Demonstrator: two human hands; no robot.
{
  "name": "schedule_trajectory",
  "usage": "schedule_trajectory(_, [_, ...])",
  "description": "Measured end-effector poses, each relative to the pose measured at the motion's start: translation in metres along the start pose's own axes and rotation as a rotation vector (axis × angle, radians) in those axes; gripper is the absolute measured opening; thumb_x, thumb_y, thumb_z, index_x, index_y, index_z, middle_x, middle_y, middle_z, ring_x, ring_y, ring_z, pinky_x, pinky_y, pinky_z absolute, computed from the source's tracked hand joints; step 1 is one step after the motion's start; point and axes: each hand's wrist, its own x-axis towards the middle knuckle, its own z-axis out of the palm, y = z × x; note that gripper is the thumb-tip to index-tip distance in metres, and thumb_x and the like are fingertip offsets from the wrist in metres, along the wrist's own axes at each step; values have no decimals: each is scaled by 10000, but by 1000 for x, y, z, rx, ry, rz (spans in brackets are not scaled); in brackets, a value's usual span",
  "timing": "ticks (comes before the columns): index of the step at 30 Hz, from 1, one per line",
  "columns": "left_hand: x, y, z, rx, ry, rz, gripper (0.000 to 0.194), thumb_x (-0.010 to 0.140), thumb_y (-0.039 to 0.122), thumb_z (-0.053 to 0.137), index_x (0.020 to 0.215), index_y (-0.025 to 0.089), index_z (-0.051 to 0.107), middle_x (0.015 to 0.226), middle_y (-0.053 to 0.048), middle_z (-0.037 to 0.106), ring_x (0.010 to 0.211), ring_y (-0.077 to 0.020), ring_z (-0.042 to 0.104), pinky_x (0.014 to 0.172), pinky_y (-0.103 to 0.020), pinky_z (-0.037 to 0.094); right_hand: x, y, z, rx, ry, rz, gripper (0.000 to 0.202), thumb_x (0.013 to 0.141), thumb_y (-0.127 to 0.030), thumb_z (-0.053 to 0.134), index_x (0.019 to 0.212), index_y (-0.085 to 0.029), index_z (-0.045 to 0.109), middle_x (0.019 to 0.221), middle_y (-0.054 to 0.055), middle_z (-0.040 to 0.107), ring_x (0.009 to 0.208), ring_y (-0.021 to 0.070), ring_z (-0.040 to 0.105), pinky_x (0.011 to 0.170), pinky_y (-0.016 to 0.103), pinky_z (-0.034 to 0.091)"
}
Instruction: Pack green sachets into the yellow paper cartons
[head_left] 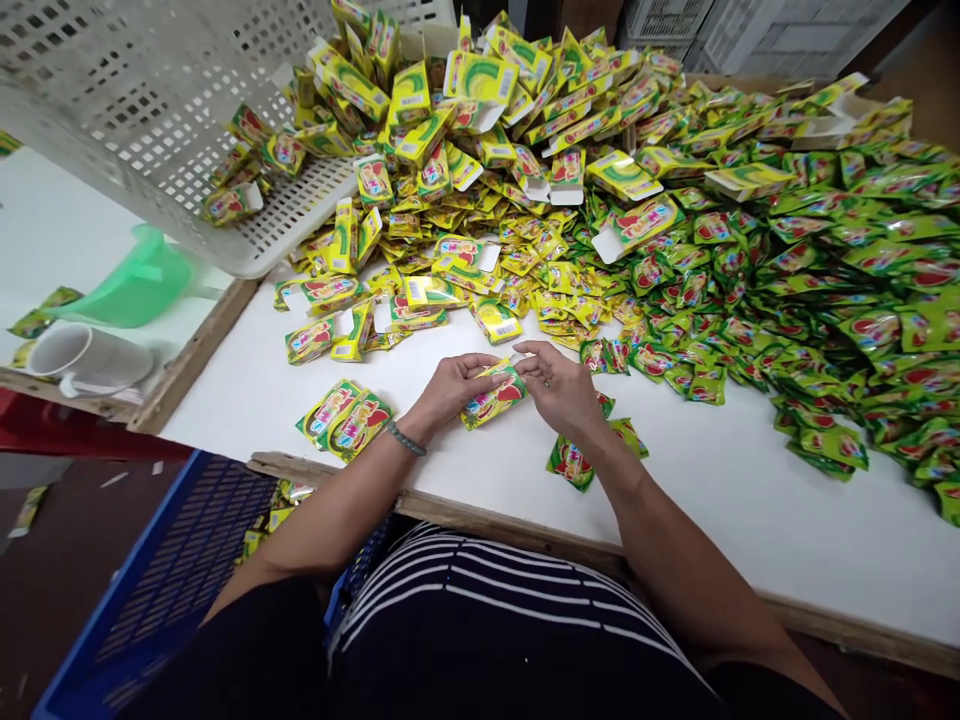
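Between my two hands, over the white table, is a small yellow-and-green candy box (495,400) with a colourful printed front. My left hand (459,385) grips its left side, fingers closed around it. At its upper right end, the fingers of my right hand (553,385) are bent and pinch the box's end. To the left, two similar candy boxes (345,418) lie side by side on the table. Green candy packets (574,462) lie beneath my right wrist, partly hidden by it.
A big heap of yellow boxes (480,80) and green packets (810,250) covers the table's back and right. A tilted white crate (262,240) stands at the left, near a green scoop (135,280) and white mug (86,358). Below is a blue crate (172,560).
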Motion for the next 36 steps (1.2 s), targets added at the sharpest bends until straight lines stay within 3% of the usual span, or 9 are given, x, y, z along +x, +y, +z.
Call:
schedule_trajectory(10, [-1, -2, -1, 89, -57, 57, 602, 557, 448, 847, 1023, 138, 625, 567, 46, 612, 470, -63, 504, 482, -185, 360, 2, 5, -9, 287, -195, 114, 514, 790, -318, 601, 1283, -271, 461, 912, 17, 733, 724, 179, 668, 672, 331, 548])
schedule_trajectory(12, [-1, -1, -1, 61, -31, 75, 647, 555, 449, 848, 1074, 157, 593, 589, 52, 616, 479, -64, 509, 492, -181, 369, 3, 4, -7, 311, -106, 57, 456, 798, -347, 605, 1233, -257, 499, 957, 37, 726, 806, 190, 677, 746, 357, 555])
schedule_trajectory(14, [0, 0, 1, 7, 8, 102, 697, 557, 455, 846, 1124, 178, 549, 661, 40, 647, 535, -81, 559, 537, -188, 413, 4, 5, -5, 256, 107, -20, 347, 802, -392, 616, 1109, -235, 580, 995, 62, 706, 896, 202, 663, 824, 381, 545])
schedule_trajectory(17, [1, 0, 4, -55, 19, 131, 737, 596, 499, 816, 1187, 214, 480, 721, 39, 657, 593, -113, 608, 587, -220, 463, 3, 7, 0, 155, 277, -40, 306, 763, -459, 672, 945, -213, 666, 1010, 82, 671, 883, 206, 637, 795, 376, 546])
schedule_trajectory(23, [-2, 2, 3, -33, -2, 159, 580, 649, 506, 781, 1077, 198, 541, 731, 40, 627, 597, -86, 566, 589, -203, 443, -5, 5, 14, 201, 46, 29, 314, 841, -491, 570, 938, -228, 712, 867, 37, 690, 778, 184, 640, 771, 351, 545])
schedule_trajectory(26, [-2, 2, 2, -8, -4, 116, 538, 656, 500, 773, 1040, 197, 551, 704, 43, 613, 583, -89, 555, 570, -202, 424, -6, 4, 15, 165, 6, 60, 287, 858, -470, 546, 919, -231, 694, 760, 7, 677, 727, 173, 633, 751, 336, 542])
schedule_trajectory(29, [-1, 1, 2, 0, -19, 120, 539, 641, 487, 781, 1032, 191, 558, 700, 42, 616, 579, -88, 550, 562, -199, 409, -4, 6, 12, 274, 32, 105, 352, 834, -451, 587, 1120, -251, 627, 728, -16, 682, 706, 177, 646, 713, 330, 555])
schedule_trajectory(32, [-1, 0, 2, 34, -27, 140, 539, 646, 484, 776, 1030, 194, 534, 646, 55, 596, 528, -79, 521, 518, -191, 371, -5, 6, 10, 237, 31, 105, 397, 828, -419, 604, 1184, -245, 628, 828, 3, 725, 762, 193, 671, 752, 353, 556])
schedule_trajectory(36, [-3, -1, -1, 75, 12, 177, 568, 632, 458, 787, 1039, 213, 476, 562, 91, 555, 458, -68, 465, 473, -182, 318, -7, -1, 7, 228, -14, 47, 289, 847, -429, 589, 994, -225, 732, 1018, 24, 748, 958, 217, 671, 912, 394, 508])
